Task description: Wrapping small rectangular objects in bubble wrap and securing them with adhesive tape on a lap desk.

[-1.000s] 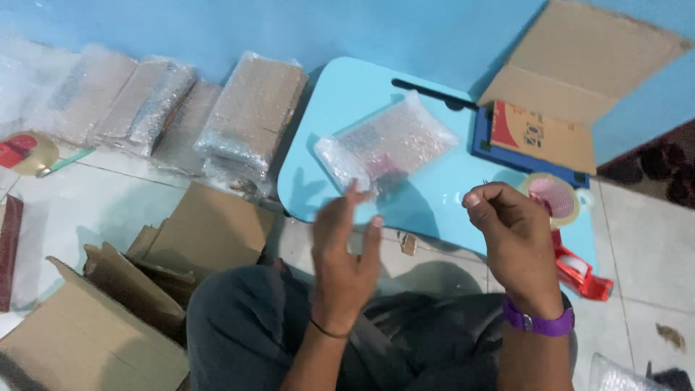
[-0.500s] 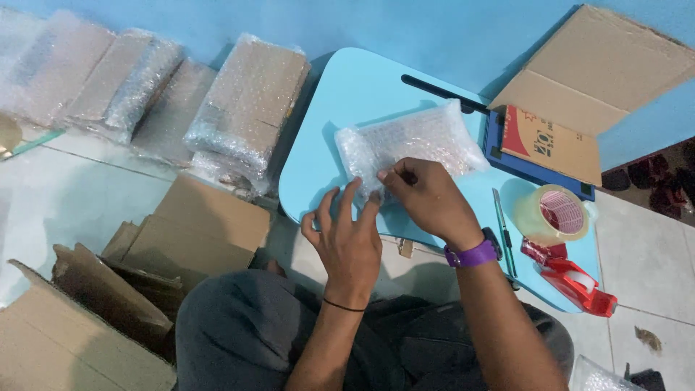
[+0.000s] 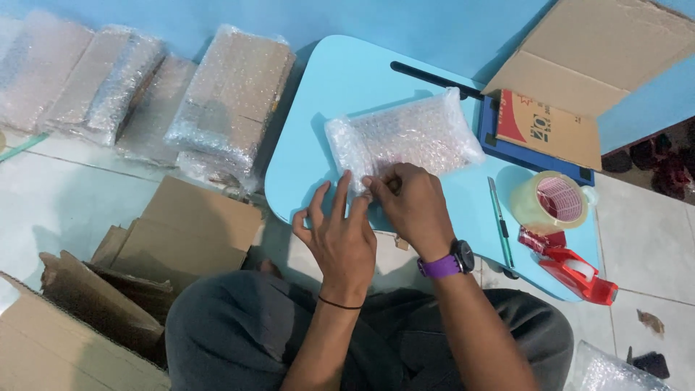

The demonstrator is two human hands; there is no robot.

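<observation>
A small packet wrapped in clear bubble wrap [image 3: 405, 137] is being held down on the light blue rounded tabletop [image 3: 340, 80], near the middle of the surface, with its long side running from eight o'clock to two o'clock. The near lower edge of the packet is being pinched by the right hand [image 3: 409, 206], whose fingertips are pressed together on the wrap; a black watch on a purple strap [image 3: 449, 262] is being worn on that wrist. The left hand [image 3: 340, 235] is being kept just beside the right one, at its nine o'clock, with the fingers spread and raised and their tips touching the same corner of the wrap; whether anything is gripped by them cannot be told. A thin black band [image 3: 339, 304] is being worn on the left wrist. At three o'clock from the packet a roll of clear packing tape [image 3: 552, 201] is lying on the tabletop, and at four o'clock a red tape dispenser [image 3: 575, 264] is resting on the table's edge, with a slim green pen-like tool [image 3: 499, 224] between the hands and the tape. At one o'clock an opened brown cardboard box [image 3: 586, 65] is being propped over a dark blue tray [image 3: 507, 148]. At ten o'clock, on the white tiled floor [image 3: 65, 203], several bubble-wrapped brown parcels [image 3: 232, 101] are lined up along the blue wall, and at eight o'clock flattened cardboard pieces [image 3: 181, 232] are lying beside the person's grey-clad knee [image 3: 232, 326]
</observation>
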